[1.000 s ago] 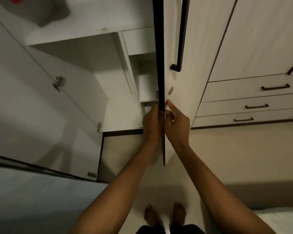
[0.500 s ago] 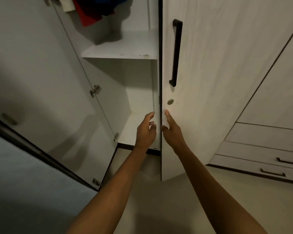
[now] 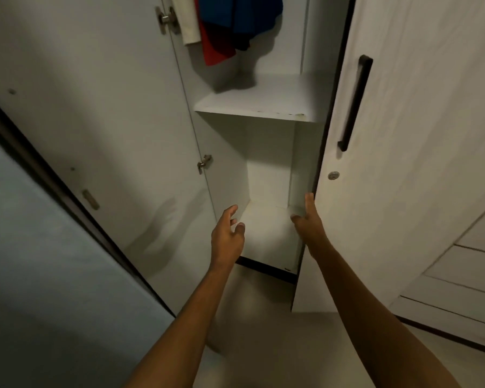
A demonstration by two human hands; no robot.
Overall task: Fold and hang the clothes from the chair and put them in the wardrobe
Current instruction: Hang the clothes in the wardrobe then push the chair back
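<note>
The wardrobe stands open in front of me, with a white shelf [image 3: 258, 107] across its middle and a bare lower compartment [image 3: 266, 186]. Red, blue and cream clothes [image 3: 230, 23] hang at the top. My right hand [image 3: 308, 222] lies with straight fingers along the dark edge of the right door [image 3: 398, 169], thumb on the inner side. My left hand [image 3: 227, 236] hovers with loose fingers in front of the lower compartment, holding nothing and touching nothing.
The left door [image 3: 95, 113] is swung wide open, its hinges [image 3: 205, 163] showing. A long black handle [image 3: 354, 102] and a round lock [image 3: 333, 175] sit on the right door. Drawers [image 3: 465, 278] lie at the right. A blue-grey surface [image 3: 39, 261] fills the lower left.
Both hands were together on the right door's edge. The door has swung further open to the right with my right hand on it; my left hand has come off and drifted left.
</note>
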